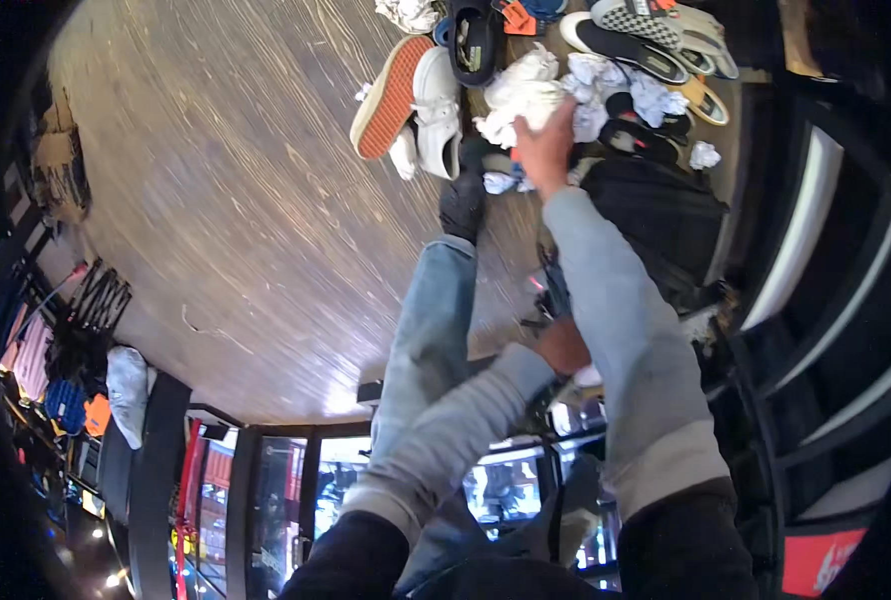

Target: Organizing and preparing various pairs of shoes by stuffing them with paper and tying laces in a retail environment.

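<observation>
Here is the right hand (pixel 548 145), stretched far forward over the dark wood-grain floor (pixel 246 200), its fingertips at the near edge of the crumpled white paper (pixel 526 88). Thumb and fingers stand apart in that grip, though whether they pinch the paper cannot be told. The paper lies on the floor amid shoes: to its left, a white shoe with a strap (pixel 436 115) and, beside that, a tan waffle-patterned sole (pixel 394 100) facing up; just above-left, a black shoe (pixel 474 45); up to the right, a black-and-white checkered shoe (pixel 638 22). Right of the reaching forearm sits a heap of black fabric (pixel 656 215). Nearer the body, the left hand (pixel 563 347) sits partly behind the right forearm, fingers hidden, so its grip cannot be told.
</observation>
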A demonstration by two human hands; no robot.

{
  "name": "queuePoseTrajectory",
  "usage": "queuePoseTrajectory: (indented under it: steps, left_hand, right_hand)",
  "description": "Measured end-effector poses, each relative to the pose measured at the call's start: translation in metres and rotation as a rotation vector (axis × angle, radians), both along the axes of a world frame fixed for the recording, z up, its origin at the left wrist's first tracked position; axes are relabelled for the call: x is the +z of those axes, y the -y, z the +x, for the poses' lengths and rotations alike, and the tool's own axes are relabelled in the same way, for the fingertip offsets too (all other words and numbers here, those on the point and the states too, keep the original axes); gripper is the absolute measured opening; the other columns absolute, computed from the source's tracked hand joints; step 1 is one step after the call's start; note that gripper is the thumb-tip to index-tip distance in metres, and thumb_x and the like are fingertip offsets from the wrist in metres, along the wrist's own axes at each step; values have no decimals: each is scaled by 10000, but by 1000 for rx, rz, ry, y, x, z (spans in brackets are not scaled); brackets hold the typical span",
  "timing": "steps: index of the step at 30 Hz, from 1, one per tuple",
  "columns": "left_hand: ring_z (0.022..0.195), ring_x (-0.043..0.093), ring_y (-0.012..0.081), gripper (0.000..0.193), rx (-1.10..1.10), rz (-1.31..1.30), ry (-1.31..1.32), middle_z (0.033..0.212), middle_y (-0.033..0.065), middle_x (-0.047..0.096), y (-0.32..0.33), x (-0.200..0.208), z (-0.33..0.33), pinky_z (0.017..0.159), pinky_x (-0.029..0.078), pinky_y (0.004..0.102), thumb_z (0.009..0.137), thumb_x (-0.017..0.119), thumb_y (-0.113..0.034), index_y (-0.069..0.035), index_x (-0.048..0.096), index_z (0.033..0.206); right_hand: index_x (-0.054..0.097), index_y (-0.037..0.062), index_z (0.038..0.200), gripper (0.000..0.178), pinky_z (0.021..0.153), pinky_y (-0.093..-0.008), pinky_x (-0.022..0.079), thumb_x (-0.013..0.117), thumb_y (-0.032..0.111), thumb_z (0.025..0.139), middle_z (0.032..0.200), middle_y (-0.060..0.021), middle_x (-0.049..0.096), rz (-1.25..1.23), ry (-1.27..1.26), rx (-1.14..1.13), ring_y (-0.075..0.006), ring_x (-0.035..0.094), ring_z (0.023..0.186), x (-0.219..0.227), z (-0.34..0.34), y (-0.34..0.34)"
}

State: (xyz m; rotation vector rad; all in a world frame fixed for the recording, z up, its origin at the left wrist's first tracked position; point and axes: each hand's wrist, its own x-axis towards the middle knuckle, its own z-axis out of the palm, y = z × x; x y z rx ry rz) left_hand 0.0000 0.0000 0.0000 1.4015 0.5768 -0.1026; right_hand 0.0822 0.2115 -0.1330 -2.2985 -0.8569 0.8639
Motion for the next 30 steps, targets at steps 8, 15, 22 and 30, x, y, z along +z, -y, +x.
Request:
queuePoseTrajectory:
  steps: [8, 15, 22, 30]
  left_hand:
    - [987, 592, 460, 639, 284, -175, -419, 973, 320, 629, -108, 119, -23, 864, 453, 483, 906, 499, -543, 35, 590, 1164]
    - [979, 603, 448, 574, 479, 25, -250, 976, 287, 646, -183, 227, -30, 826, 461, 434, 948, 498, -434, 78, 526, 1206]
    - [838, 653, 371, 542, 456, 240, -248, 837, 261, 646, -211, 399, -30, 742, 471, 420, 931, 523, -457, 66, 609, 1049]
    - [932, 623, 448, 682, 278, 397, -86, 874, 340, 622, -139, 459, -28, 792, 465, 454, 909, 467, -593, 56, 632, 1039]
  right_hand:
    - [296, 49, 1297, 586, 951, -328, 415, 578, -29, 789, 1188, -153, 512, 181, -83, -41, -210, 546, 1064, 365, 128, 59]
    - [534, 36, 1252, 473, 956, -322, 409, 512, 50, 780, 1186, -108, 557, -130, -347, 252, -255, 543, 1115, 570, 70, 113]
    - [600, 137, 1199, 465, 798, -418, 419, 613, 81, 737, 1122, -88, 549, 55, 299, 583, -303, 552, 942, 647, 37, 165]
    - [693, 97, 970, 292, 743, -438, 482, 631, 176, 696, 868, -81, 591, -26, 49, 571, -304, 610, 857, 747, 27, 253]
